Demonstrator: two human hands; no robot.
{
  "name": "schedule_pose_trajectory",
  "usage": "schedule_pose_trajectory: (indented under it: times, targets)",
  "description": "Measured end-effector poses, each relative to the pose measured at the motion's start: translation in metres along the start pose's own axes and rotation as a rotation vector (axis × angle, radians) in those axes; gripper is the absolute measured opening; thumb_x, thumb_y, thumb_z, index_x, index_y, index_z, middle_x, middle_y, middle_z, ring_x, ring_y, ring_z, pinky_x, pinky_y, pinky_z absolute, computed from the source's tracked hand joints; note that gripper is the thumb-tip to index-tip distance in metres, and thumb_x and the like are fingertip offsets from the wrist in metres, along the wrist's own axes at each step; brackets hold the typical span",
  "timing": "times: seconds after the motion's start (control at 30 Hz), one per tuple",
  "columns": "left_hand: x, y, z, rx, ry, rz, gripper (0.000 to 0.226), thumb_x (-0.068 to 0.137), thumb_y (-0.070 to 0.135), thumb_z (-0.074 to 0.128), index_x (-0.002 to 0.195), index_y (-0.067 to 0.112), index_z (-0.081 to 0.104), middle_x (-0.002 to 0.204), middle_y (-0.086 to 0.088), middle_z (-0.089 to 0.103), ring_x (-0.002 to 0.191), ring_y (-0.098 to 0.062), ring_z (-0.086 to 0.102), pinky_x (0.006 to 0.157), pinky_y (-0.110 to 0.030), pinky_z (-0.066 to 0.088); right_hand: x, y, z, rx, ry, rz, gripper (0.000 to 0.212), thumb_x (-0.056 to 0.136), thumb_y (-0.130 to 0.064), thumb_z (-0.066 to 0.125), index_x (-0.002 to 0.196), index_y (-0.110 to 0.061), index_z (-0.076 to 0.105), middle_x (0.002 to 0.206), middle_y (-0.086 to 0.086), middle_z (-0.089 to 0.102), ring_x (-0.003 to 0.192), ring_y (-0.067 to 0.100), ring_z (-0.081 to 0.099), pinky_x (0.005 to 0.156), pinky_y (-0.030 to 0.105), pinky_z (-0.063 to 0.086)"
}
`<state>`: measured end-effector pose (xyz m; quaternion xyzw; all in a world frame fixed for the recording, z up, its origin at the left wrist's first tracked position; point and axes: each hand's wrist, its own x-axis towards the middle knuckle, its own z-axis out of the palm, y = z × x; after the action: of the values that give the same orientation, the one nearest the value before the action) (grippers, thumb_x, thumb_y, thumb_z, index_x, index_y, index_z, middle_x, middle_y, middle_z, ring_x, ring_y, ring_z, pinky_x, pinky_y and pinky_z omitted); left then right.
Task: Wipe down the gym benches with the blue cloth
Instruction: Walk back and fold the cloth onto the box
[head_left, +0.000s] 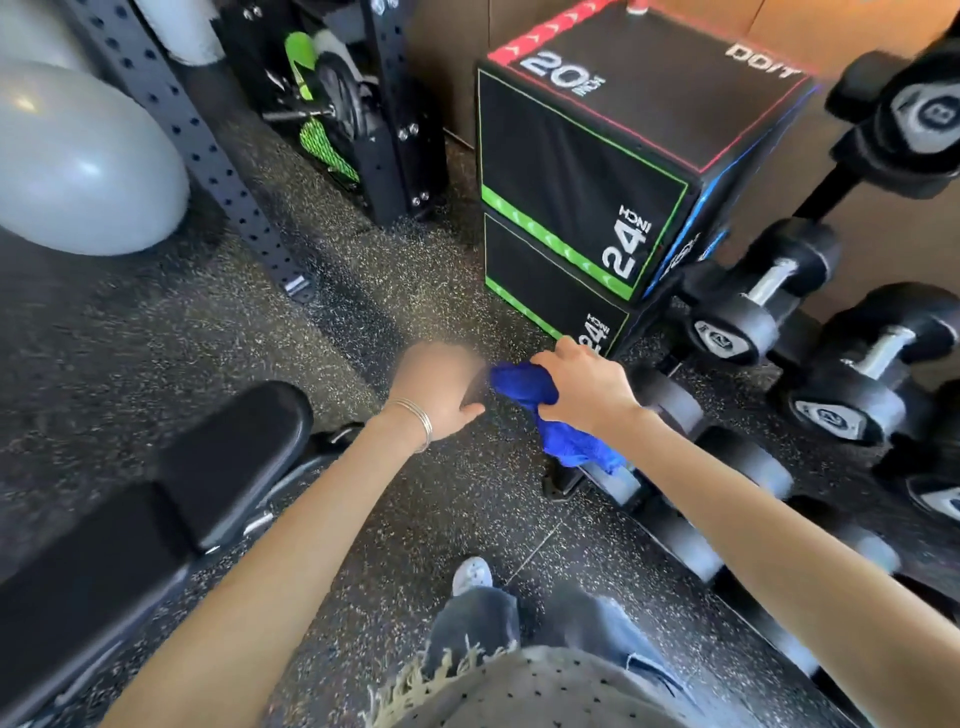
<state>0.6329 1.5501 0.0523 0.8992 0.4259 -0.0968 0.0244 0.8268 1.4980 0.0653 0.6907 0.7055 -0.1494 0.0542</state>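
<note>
Frayed grey jeans (478, 618) lie nearest. A bunched blue cloth (524, 387) is gripped in the right hand (587, 384); the grasp of the blurred left hand (441, 395) cannot be told. Readying is judged; the cloth must next be carried onto the black padded bench (228, 447).

Fluffy terry blue cloth (524, 387); smooth, matt vinyl bench pads (234, 441); rough speckled rubber floor (156, 364); glossy metal dumbbell handles (769, 283).

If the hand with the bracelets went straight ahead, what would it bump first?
Probably the blue cloth, bunched in the right hand just ahead of the left hand. The left hand is blurred, so it may be touching the cloth already.
</note>
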Motion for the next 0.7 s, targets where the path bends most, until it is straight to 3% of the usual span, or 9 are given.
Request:
schedule_pose_trajectory:
  times: [0.1,0.3,0.7]
  targets:
    - [0.013,-0.025,-0.002,-0.006,0.014,0.02,0.062,0.089,0.054,0.048,0.142,0.024,0.035,0.142,0.002,0.042,0.132,-0.022,0.036,0.11,-0.04,0.025,0.021,-0.014,-0.005,0.003,0.0,0.011,0.051,0.08,-0.036,0.065,0.127,-0.024,0.047,0.115,0.005,0.043,0.107,0.026,0.048,0.072,0.037,0.051]
    - [0.047,-0.06,0.005,-0.014,-0.001,0.042,0.063,0.089,0.055,0.047,0.142,0.025,0.034,0.142,0.002,0.042,0.132,-0.022,0.037,0.111,-0.041,0.027,0.063,-0.024,-0.013,-0.01,-0.031,0.031,0.052,0.081,-0.038,0.065,0.128,-0.024,0.046,0.117,0.005,0.042,0.108,0.026,0.047,0.067,0.035,0.044]
    - [0.173,-0.118,-0.014,-0.009,-0.036,0.035,0.066,0.088,0.057,0.047,0.144,0.025,0.032,0.144,-0.001,0.041,0.133,-0.024,0.036,0.112,-0.044,0.027,0.191,0.013,-0.053,0.026,-0.056,0.038,0.052,0.08,-0.036,0.066,0.126,-0.024,0.047,0.116,0.005,0.042,0.109,0.027,0.047,0.068,0.035,0.042]
